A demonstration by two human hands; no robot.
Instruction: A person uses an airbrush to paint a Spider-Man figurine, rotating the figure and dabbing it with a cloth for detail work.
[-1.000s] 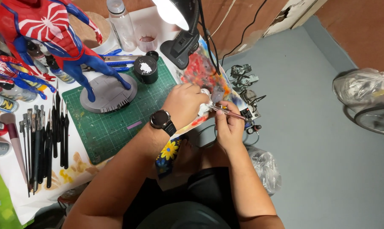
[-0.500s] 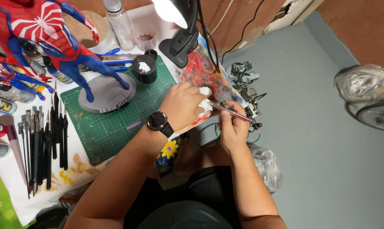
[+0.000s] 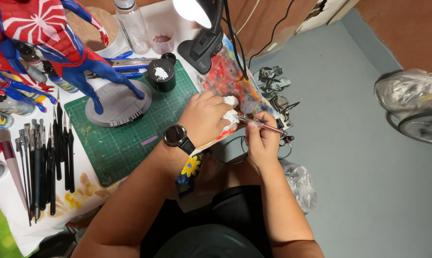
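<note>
left hand (image 3: 204, 119) grips white tissue (image 3: 230, 112) | right hand (image 3: 260, 138) pinches slim metallic airbrush (image 3: 261, 124) | black jar (image 3: 161, 75), upper centre: white dab on top

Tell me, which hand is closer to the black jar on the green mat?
The left. The left hand sits just right of the black jar, over the edge of the green mat. The right hand is farther off, past the table edge, holding a thin tool.

I see a grey floor (image 3: 359, 181) spreading right of the white table (image 3: 15, 210), with brown walls (image 3: 407, 33) along the top. A lit black desk lamp (image 3: 199, 28) stands at the table's far edge.
</note>
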